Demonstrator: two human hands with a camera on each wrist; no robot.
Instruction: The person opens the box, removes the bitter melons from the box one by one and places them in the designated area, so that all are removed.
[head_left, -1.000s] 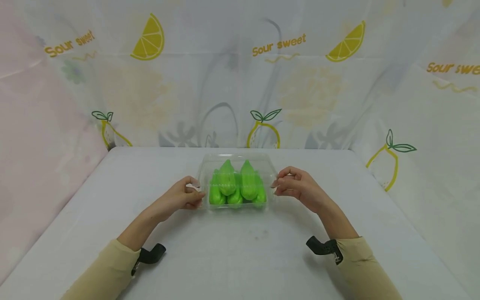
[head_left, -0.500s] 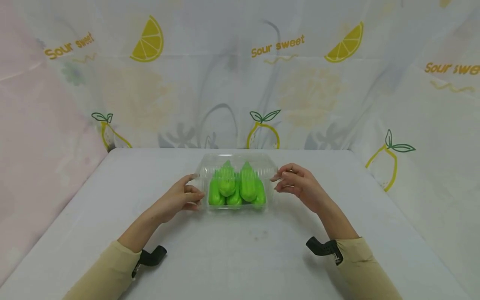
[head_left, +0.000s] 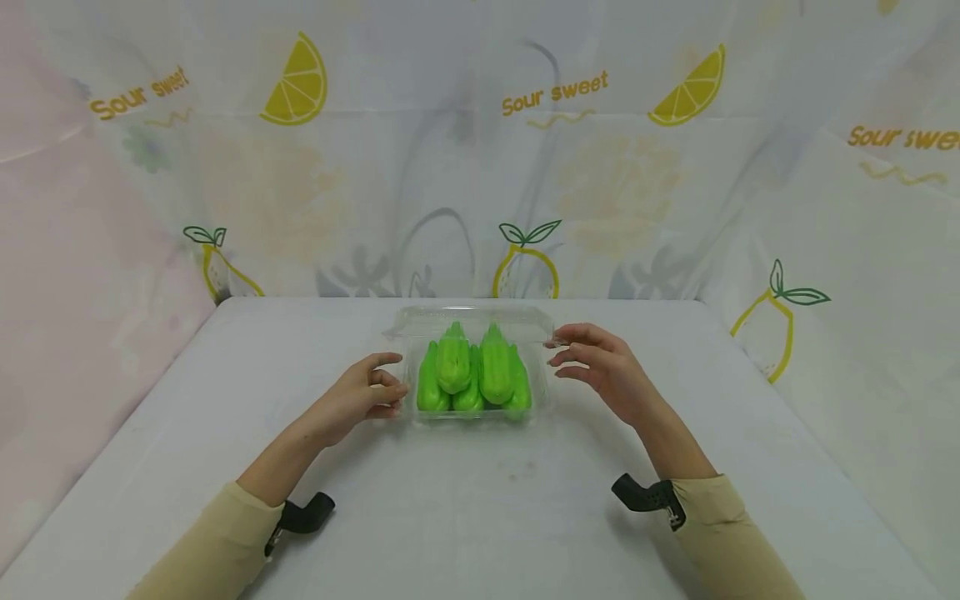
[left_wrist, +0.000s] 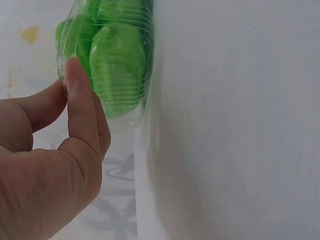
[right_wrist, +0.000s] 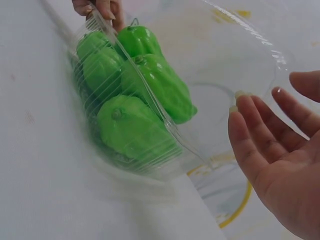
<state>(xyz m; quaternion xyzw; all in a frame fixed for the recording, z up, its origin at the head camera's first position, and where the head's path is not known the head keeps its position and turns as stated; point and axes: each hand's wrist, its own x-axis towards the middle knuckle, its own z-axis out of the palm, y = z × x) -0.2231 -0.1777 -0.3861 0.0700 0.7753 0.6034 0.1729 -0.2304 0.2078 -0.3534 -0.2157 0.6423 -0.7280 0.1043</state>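
A clear plastic clamshell box (head_left: 474, 416) sits at the back middle of the table, its transparent lid (head_left: 474, 321) tilted back. Several bright green, ridged vegetables (head_left: 496, 371) fill its base, tapered ends pointing away. At the box's left side, my left hand (head_left: 360, 392) pinches the rim; the left wrist view shows fingertips (left_wrist: 75, 70) against this edge. My right hand (head_left: 600, 367) is at the right, fingers parted and gently bent, the uppermost fingertips by the lid's edge. In the right wrist view the lid's curved edge (right_wrist: 255, 35) rises beside that hand.
A white cloth covers the table (head_left: 480, 508). Behind it hangs a lemon-printed curtain (head_left: 420, 150). Black wrist mounts (head_left: 307, 512) stick out from both beige sleeves.
The lid has swung backward, uncovering the green vegetables. My left index finger has come off the lid while that hand stays at the rim. My right hand has risen slightly and its fingers have spread.
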